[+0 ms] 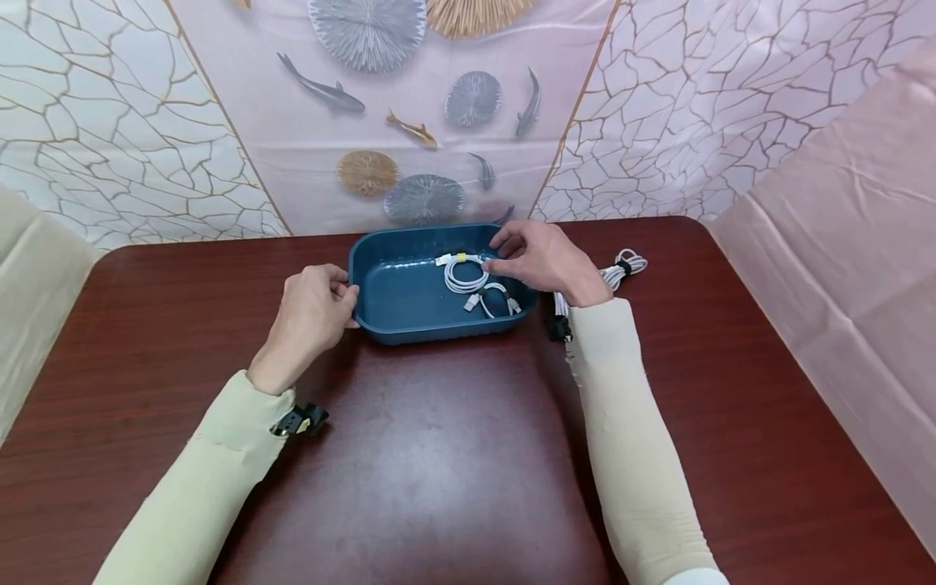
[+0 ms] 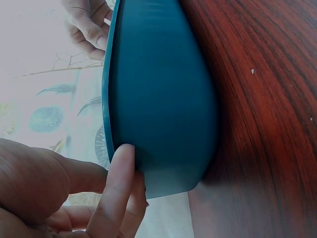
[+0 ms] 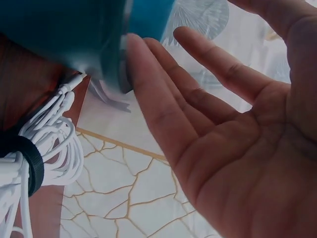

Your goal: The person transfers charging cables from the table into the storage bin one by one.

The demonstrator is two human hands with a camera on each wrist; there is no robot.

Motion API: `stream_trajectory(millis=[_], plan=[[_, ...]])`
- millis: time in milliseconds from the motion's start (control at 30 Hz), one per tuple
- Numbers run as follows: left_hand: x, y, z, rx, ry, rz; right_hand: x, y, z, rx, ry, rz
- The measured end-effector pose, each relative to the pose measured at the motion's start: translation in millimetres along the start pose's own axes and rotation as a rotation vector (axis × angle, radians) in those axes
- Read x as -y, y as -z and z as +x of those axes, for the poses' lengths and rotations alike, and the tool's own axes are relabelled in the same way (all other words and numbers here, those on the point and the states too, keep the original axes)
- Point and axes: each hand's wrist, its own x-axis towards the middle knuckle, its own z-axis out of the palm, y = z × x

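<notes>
A dark blue rectangular plastic bin (image 1: 398, 299) stands at the back middle of the table. Its left end rim is pinched by my left hand (image 1: 310, 302), whose fingertips press the outer wall in the left wrist view. Over the bin's right end is my right hand (image 1: 547, 256), fingers spread and relaxed; in the right wrist view fingertips (image 3: 136, 47) touch the rim. Inside lie a coiled white cable (image 1: 462, 288) with a yellow tie and, nearer the front, a smaller white cable (image 1: 473, 302) with a dark tie.
Right of the bin, partly behind my right wrist, a bundle of white cables (image 1: 633, 262) with a black strap lies on the reddish-brown table (image 1: 431, 455). Patterned cloth (image 1: 658, 106) hangs right behind the table's back edge.
</notes>
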Motion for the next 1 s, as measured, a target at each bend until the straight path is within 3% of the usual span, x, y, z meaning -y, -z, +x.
stream_trajectory(millis=[1000], plan=[[0.5,-1.4,-0.4,-0.014,-0.006,0.000,-9.5,-4.3,0.1,-0.039,0.031,0.075]])
